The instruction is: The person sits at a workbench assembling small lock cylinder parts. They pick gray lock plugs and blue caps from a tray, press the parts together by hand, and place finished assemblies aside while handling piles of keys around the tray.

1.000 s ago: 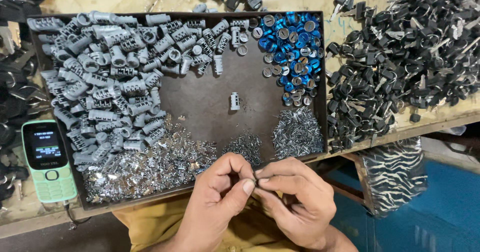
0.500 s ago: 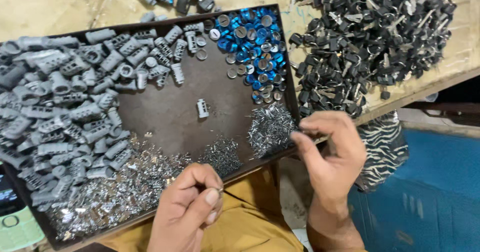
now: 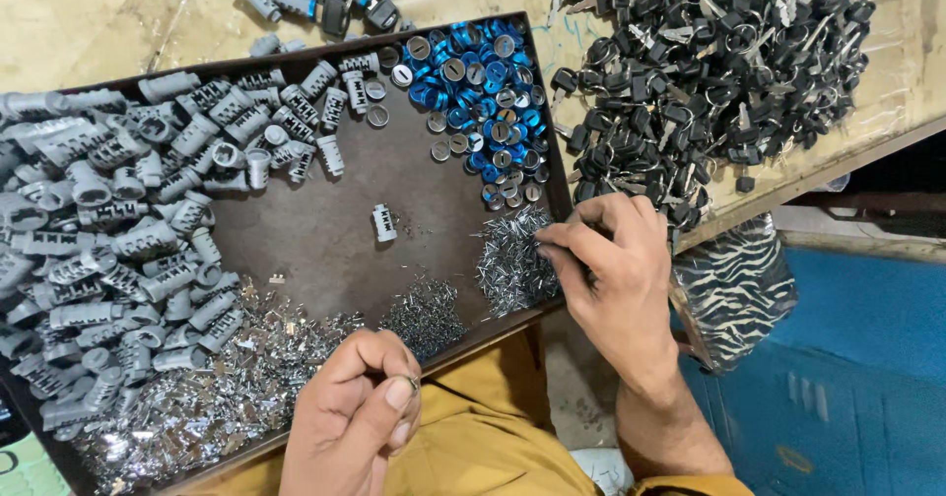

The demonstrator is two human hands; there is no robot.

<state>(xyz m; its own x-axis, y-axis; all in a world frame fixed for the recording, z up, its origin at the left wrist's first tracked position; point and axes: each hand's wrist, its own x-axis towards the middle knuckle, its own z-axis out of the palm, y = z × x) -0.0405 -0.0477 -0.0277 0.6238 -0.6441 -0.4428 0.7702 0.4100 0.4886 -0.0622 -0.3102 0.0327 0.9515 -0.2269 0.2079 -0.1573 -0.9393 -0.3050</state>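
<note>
Pins [image 3: 512, 260] heaped at the tray's [image 3: 296, 240] near edge meet your right hand [image 3: 616, 279], fingertips pinching for one; your left hand [image 3: 355, 422] grips a small metal part [image 3: 412, 383] ready.

Part pinched in left hand [image 3: 353, 417] fingers [image 3: 399, 395] too small to identify.

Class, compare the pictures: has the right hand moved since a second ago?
Yes. The right hand left the left hand and went right to the pile of thin pins.
</note>
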